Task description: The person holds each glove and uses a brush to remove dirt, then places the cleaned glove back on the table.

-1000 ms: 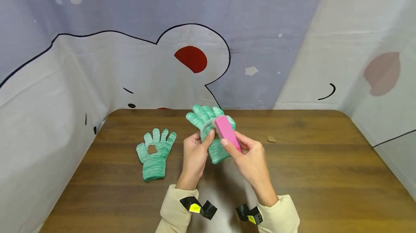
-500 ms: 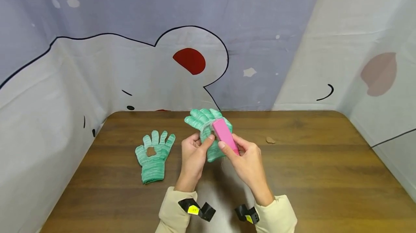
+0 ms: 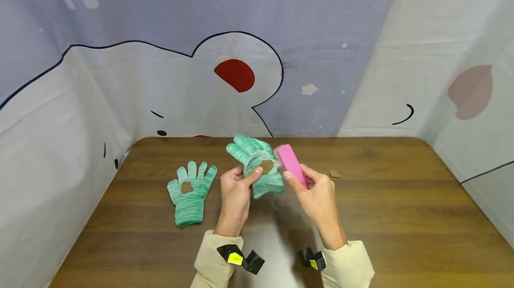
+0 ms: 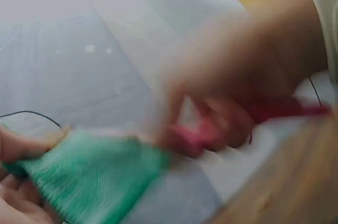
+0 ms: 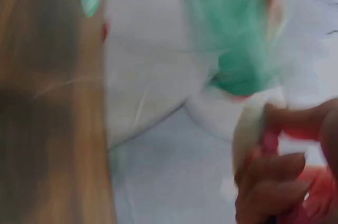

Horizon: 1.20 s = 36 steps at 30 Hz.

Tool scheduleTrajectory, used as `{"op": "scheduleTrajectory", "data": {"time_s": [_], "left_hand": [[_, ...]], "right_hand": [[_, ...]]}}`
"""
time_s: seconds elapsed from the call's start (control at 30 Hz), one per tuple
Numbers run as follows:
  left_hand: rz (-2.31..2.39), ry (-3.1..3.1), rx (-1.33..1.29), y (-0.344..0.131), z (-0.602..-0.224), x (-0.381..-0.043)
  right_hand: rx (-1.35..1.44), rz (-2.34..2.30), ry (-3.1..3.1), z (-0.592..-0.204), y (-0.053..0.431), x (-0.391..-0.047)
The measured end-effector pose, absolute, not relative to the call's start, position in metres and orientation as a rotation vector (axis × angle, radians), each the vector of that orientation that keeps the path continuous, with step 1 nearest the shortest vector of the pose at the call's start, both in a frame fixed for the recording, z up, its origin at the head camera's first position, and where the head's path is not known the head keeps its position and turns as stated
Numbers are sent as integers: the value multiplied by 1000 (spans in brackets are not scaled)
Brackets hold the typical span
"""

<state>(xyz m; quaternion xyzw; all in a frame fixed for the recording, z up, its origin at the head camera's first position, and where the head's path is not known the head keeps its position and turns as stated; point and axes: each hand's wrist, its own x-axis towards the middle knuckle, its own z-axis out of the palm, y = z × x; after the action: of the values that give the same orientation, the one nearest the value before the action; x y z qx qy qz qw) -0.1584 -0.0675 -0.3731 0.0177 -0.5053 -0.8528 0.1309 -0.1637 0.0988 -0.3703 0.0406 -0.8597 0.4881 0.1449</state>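
Observation:
My left hand (image 3: 236,194) grips a green-and-white knit glove (image 3: 268,185) above the table, its thumb at the edge of a brown patch (image 3: 267,167) on the glove. A translucent ring-like band curves beside that patch, and a loose thread hangs from the cuff. Just right of the glove, my right hand (image 3: 319,196) holds a pink brush (image 3: 292,163) with pale bristles facing the glove. Both wrist views are blurred; the left one shows the glove's green cuff (image 4: 100,176), and the right one shows a gap between cuff and bristles (image 5: 248,129).
A second green glove (image 3: 190,210) lies flat at the left with a brown piece (image 3: 187,187) on it. Right of my hands, a small brown scrap (image 3: 334,173) lies on the wooden table (image 3: 401,216). A printed curtain (image 3: 321,56) stands behind the table.
My right hand has moved the pink brush right, off the glove, uncovering the brown patch. The held glove has tilted slightly and shifted a little left.

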Motion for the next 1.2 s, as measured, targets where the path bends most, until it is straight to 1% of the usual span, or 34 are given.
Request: {"op": "scheduleTrajectory", "data": {"time_s": [0.07, 0.13, 0.23, 0.37, 0.5, 0.87, 1.2], "left_hand": [[-2432, -1461, 24, -71, -371, -158], [-2389, -1470, 2, -74, -369, -157], [-2383, -1491, 7, -77, -369, -158], [-2497, -1510, 7, -74, -374, -161], [-2532, -1560, -36, -70, -378, -162], [-2481, -1633, -61, -63, -378, -161], [-2460, -1552, -67, -63, -377, -159]], "right_hand": [[23, 1277, -2495, -375, 107, -170], [-62, 1246, -2490, -379, 116, -175], [-95, 1448, -2430, -377, 124, -177], [-17, 1804, -2347, -367, 117, -171], [65, 1949, -2303, -360, 105, -162], [261, 1956, -2268, -362, 84, -151], [252, 1940, -2282, -365, 73, -148]]}}
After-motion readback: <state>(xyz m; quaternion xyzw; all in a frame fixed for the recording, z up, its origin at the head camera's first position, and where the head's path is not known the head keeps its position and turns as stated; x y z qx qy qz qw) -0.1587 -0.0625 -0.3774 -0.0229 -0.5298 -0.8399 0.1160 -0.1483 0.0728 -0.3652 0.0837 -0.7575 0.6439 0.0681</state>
